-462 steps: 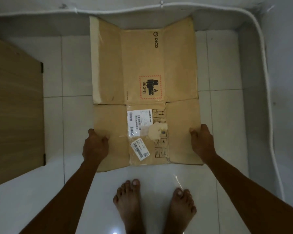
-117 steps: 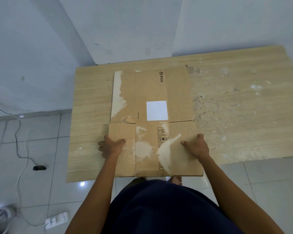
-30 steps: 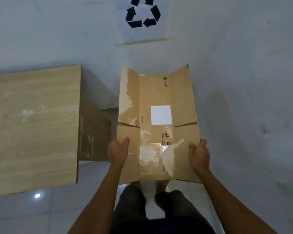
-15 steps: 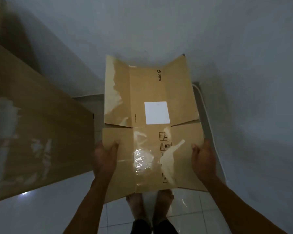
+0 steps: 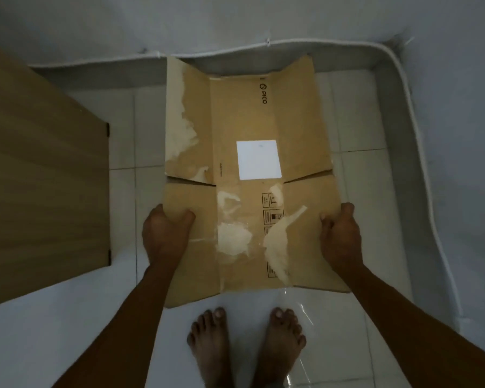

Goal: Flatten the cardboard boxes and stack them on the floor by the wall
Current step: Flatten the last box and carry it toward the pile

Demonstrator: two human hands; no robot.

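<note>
Flattened box held in both hands, low over the floor by the wall.

My left hand grips the box's left edge and my right hand its right edge, thumbs on top, fingers curled under. It spreads out in front of my feet, far flaps near the wall's cable, with a wood panel to the left. I cannot tell whether it touches the tiles.

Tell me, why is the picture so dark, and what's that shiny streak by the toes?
In the head view the light is dim, so the PICO cardboard box looks dull; in that view the streak is glare on the glossy tile floor; there too the white cable bows near the edge, likely wide-angle distortion.
</note>
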